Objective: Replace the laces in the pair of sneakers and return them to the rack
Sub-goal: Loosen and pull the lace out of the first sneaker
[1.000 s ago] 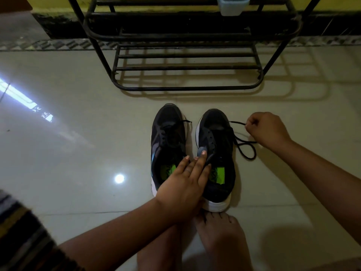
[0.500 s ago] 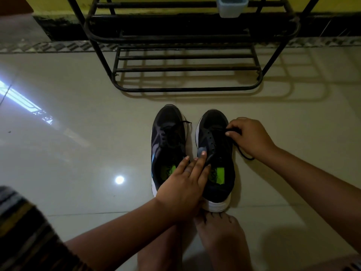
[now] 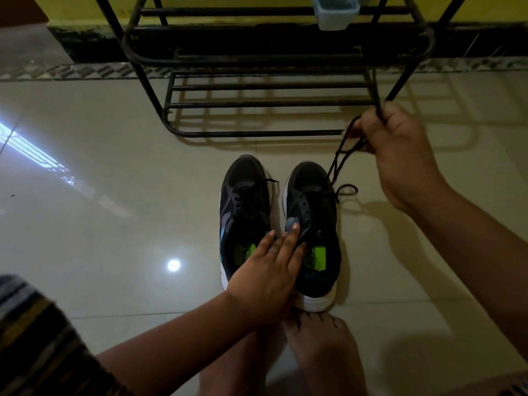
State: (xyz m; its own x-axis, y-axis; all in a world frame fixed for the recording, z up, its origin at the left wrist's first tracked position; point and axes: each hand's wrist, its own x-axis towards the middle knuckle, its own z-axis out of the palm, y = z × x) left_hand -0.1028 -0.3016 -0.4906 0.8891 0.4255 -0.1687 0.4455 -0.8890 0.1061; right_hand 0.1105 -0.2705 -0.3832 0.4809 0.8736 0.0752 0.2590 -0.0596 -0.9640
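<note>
Two black sneakers with white soles and green insoles stand side by side on the tiled floor, the left sneaker (image 3: 243, 207) and the right sneaker (image 3: 317, 232). My left hand (image 3: 268, 272) rests with straight fingers on the right sneaker's collar and tongue. My right hand (image 3: 400, 150) is raised to the right, above the floor, and grips the black lace (image 3: 338, 161), which runs taut down to the right sneaker's front eyelets; a loop of it lies on the floor beside that shoe. The left sneaker is still laced.
A black metal shoe rack (image 3: 271, 81) stands just beyond the sneakers against a yellow wall, with a small light blue container (image 3: 335, 12) on an upper shelf. My bare feet (image 3: 320, 344) touch the right sneaker's heel. Open tiled floor (image 3: 114, 195) spreads left.
My right hand went from the side to the right sneaker's laces, then pulled up and away to the right, drawing the lace out. My left hand has stayed on the sneaker.
</note>
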